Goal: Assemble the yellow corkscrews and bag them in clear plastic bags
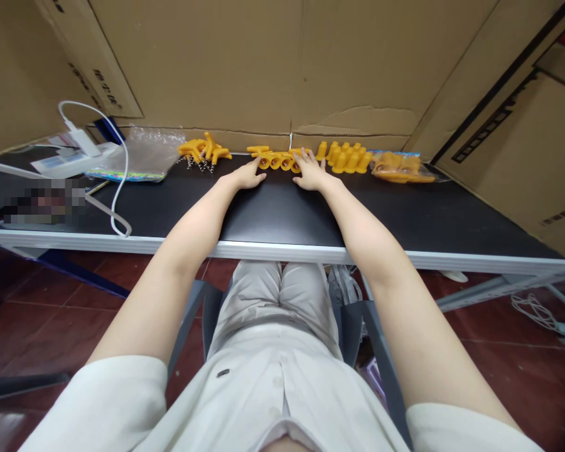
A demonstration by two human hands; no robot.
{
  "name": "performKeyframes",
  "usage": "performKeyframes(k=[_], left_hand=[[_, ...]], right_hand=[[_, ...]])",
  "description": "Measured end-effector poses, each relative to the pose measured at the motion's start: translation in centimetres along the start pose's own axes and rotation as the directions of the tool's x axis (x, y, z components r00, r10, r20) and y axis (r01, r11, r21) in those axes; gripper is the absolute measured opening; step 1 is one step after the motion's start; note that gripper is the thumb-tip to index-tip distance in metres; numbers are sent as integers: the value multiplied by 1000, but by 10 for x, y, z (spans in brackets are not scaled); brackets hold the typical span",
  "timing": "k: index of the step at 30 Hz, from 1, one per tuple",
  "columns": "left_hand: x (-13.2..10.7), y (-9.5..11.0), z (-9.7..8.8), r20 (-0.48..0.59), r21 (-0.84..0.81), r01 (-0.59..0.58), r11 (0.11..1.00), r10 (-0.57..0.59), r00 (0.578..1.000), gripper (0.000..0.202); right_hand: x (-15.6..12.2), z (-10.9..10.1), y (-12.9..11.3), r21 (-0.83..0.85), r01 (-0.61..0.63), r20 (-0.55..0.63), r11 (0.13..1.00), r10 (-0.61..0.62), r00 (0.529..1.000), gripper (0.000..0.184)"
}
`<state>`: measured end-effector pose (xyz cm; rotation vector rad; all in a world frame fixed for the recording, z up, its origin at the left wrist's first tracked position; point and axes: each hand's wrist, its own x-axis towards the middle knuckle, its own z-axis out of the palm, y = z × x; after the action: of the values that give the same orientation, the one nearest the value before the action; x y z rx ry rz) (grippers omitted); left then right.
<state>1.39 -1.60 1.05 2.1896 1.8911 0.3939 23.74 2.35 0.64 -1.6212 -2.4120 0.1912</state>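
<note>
My left hand (249, 175) rests at the left end of a row of yellow hollow pieces (275, 163), its thumb stretched out and its fingertips against the row. Over the right end lies my right hand (311, 172), fingers spread, partly covering the pieces there. The round open ends of the row face me, and yellow crossbars (258, 150) show just behind. Left of the row is a heap of yellow T-handled corkscrews (204, 150) with bare metal spirals pointing down. To the right, several yellow sleeves (347, 157) stand upright in a cluster.
A clear plastic bag of yellow parts (399, 167) lies at the right. On the left are an empty clear bag (145, 154), a white charger (85, 143) and its looping cable (120, 207). Cardboard walls (301, 69) enclose the black tabletop (282, 213).
</note>
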Motion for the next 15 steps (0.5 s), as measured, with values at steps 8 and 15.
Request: performKeyframes(k=[8,15], left_hand=[[17,-9,14,-79,-134,9,991,-20,997,82],[47,-15,30,-91,-147,51,988,-65,994,92]], right_hand=[[-10,-6,-16,-28,16,26,999,-16,1000,85],[-12,-11,-4,-34,-26,-2,999,26,1000,83]])
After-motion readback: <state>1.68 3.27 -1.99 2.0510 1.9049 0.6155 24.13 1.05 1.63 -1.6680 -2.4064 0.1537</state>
